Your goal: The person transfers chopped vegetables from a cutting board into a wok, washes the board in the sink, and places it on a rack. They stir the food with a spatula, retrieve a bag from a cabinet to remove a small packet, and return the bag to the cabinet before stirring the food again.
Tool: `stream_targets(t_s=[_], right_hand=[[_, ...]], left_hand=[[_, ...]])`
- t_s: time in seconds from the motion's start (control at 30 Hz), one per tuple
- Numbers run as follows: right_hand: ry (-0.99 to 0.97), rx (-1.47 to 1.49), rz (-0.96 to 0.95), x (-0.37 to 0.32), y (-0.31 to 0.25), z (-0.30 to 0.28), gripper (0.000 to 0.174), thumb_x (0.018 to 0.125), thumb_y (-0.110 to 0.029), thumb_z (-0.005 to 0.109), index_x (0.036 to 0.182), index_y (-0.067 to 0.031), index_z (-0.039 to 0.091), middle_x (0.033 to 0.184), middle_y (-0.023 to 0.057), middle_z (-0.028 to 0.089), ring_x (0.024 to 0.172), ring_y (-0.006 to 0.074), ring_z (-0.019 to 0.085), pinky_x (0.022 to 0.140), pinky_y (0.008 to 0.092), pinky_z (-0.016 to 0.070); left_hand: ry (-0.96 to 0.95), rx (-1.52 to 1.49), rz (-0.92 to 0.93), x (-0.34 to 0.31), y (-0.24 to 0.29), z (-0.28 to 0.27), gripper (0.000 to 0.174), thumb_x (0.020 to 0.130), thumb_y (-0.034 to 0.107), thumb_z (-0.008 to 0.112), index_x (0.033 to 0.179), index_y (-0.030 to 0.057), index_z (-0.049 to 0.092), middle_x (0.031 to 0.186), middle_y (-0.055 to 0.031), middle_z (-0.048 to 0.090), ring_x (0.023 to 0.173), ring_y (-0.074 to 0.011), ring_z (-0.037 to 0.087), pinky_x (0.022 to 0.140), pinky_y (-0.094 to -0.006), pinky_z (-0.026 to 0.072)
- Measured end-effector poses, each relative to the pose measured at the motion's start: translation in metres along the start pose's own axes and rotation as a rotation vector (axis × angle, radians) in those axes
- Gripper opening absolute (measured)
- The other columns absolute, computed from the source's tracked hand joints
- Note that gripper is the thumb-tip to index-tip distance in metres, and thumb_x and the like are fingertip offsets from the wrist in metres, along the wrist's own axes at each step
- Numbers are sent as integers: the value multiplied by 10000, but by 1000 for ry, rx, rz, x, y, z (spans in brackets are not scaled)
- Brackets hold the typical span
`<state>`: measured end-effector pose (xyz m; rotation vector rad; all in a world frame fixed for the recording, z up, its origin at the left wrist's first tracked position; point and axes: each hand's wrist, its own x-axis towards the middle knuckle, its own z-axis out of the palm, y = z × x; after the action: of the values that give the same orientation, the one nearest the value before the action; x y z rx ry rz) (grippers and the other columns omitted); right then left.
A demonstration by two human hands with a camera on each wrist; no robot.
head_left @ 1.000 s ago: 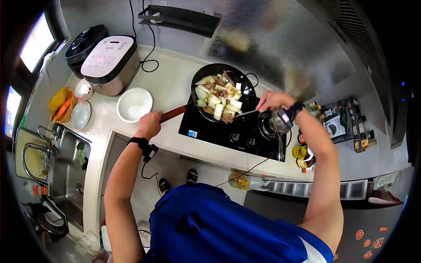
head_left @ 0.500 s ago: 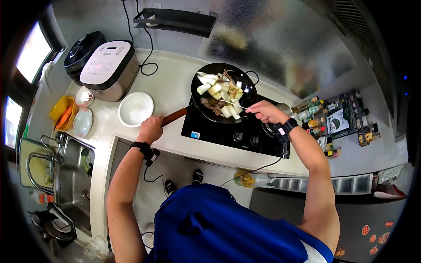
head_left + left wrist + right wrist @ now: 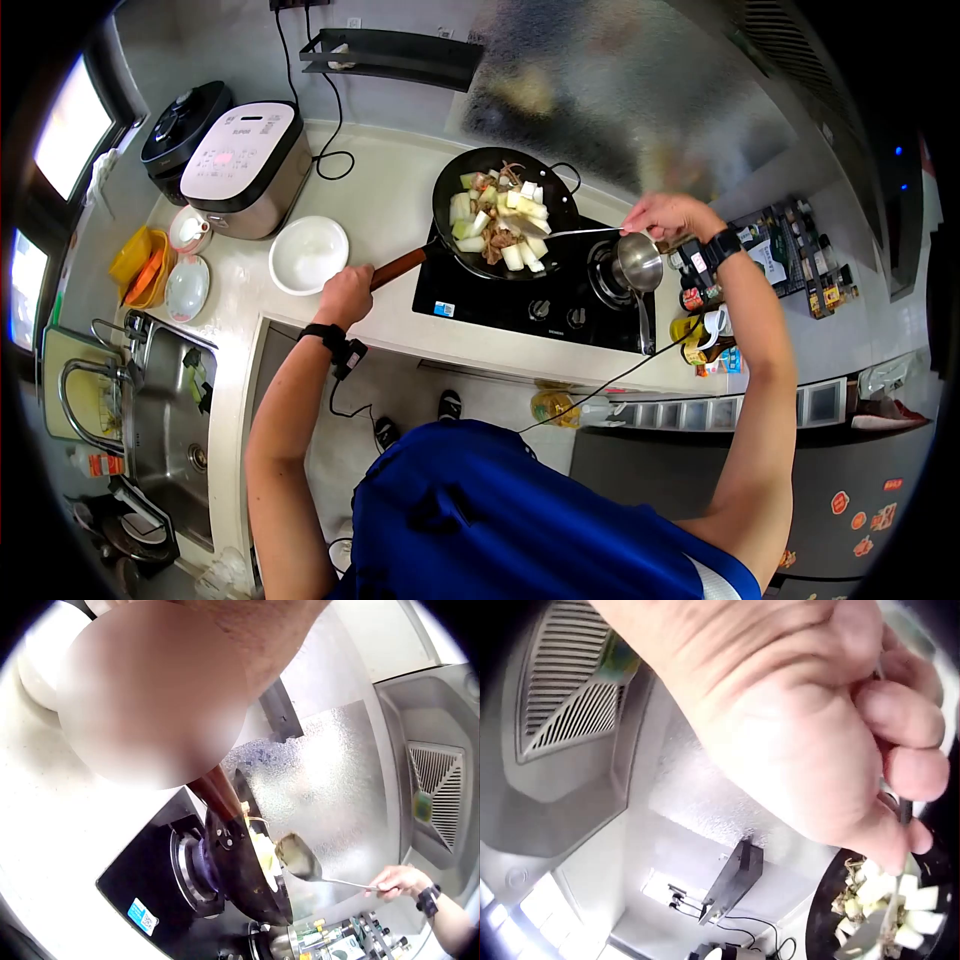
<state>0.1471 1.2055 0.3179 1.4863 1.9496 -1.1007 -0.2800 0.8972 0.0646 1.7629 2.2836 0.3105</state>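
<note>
My left hand (image 3: 347,296) grips the brown handle (image 3: 400,268) of a black wok (image 3: 447,180) on the left burner. Pale green-white vegetable chunks and brown meat pieces (image 3: 497,243) fill the wok. In my right hand (image 3: 672,216) is the thin handle of a metal spatula (image 3: 298,856), held between thumb and curled fingers. In the head view its blade is over the food at the wok's right side. The left wrist view shows the blade raised at the wok's rim, with a little food on it. A blurred patch hides my left fingers there.
A steel ladle (image 3: 638,262) lies over the right burner of the black stove (image 3: 480,305). Left of the wok are a white bowl (image 3: 309,255) and a rice cooker (image 3: 245,165). Seasoning bottles (image 3: 700,290) crowd the right side; a sink (image 3: 175,430) is at left.
The right hand first swung in toward the wok with the spatula, then drew back up and to the right. The food has been turned about; the left hand keeps its hold on the handle.
</note>
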Motion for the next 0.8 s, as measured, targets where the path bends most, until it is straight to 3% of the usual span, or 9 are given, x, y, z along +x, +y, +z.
stream_targets(t_s=[0.07, 0.1, 0.17, 0.27, 0.37, 0.4, 0.53, 0.7, 0.8], right_hand=[[90, -315, 7, -10, -19, -7, 234, 851, -261, 777, 1017, -96, 793, 572, -26, 506, 453, 93, 385, 423, 313, 278], [133, -460, -56, -11, -27, -10, 221, 825, -219, 787, 958, -42, 785, 594, 30, 550, 500, 140, 480, 442, 342, 344], [127, -666, -5, 4, -30, -23, 330, 800, -258, 818, 995, 1, 762, 690, 74, 685, 575, 189, 564, 516, 387, 429], [245, -929, 92, 4, -58, -13, 345, 784, -252, 824, 973, 26, 746, 804, 158, 739, 671, 298, 661, 614, 441, 505], [321, -1025, 102, 19, -65, 4, 318, 789, -230, 806, 989, 10, 748, 886, 169, 743, 790, 333, 707, 709, 453, 547], [298, -1006, 186, 12, -80, 15, 298, 794, -226, 785, 1009, -21, 755, 1024, 161, 761, 949, 342, 733, 782, 450, 570], [433, -978, 67, 57, -46, 38, 280, 799, -196, 727, 1039, -56, 760, 1110, 172, 743, 1045, 357, 713, 837, 448, 581], [634, -388, -125, 122, 21, 94, 313, 815, -309, 773, 1017, -71, 745, 1030, 191, 741, 989, 370, 704, 848, 461, 555], [636, -324, -94, 137, 19, 108, 304, 858, -342, 748, 998, -72, 750, 1032, 197, 734, 1011, 366, 696, 866, 465, 539]], left_hand=[[-4, 7, -3, 2, -2, 3, 152, 863, 35, 553, 990, 47, 636, 907, -211, 711, 873, -420, 698, 775, -502, 573], [1, 11, 0, 2, -2, 3, 155, 862, 33, 553, 990, 48, 639, 911, -212, 712, 874, -420, 699, 774, -502, 574], [8, 18, 3, 2, -2, 4, 161, 860, 29, 553, 990, 51, 645, 918, -213, 713, 875, -420, 700, 772, -502, 576], [21, 11, -6, 2, -1, 5, 173, 852, 23, 556, 994, 50, 652, 921, -214, 714, 877, -417, 702, 765, -501, 579], [24, 13, -12, 2, -2, 7, 172, 846, 23, 561, 988, 49, 654, 921, -212, 714, 878, -415, 702, 763, -502, 579], [20, 10, -15, 2, -1, 6, 173, 844, 24, 563, 988, 49, 654, 921, -210, 715, 878, -414, 702, 765, -502, 578], [7, 8, -24, 3, -2, 3, 174, 835, 25, 571, 986, 50, 654, 913, -201, 714, 874, -410, 699, 768, -502, 572], [23, -3, 1, 3, -1, -1, 174, 821, 13, 572, 972, 55, 648, 899, -195, 710, 863, -412, 692, 753, -500, 566], [3, 23, 8, 4, -1, 1, 171, 818, 8, 570, 967, 55, 640, 896, -194, 708, 861, -415, 690, 750, -500, 566]])
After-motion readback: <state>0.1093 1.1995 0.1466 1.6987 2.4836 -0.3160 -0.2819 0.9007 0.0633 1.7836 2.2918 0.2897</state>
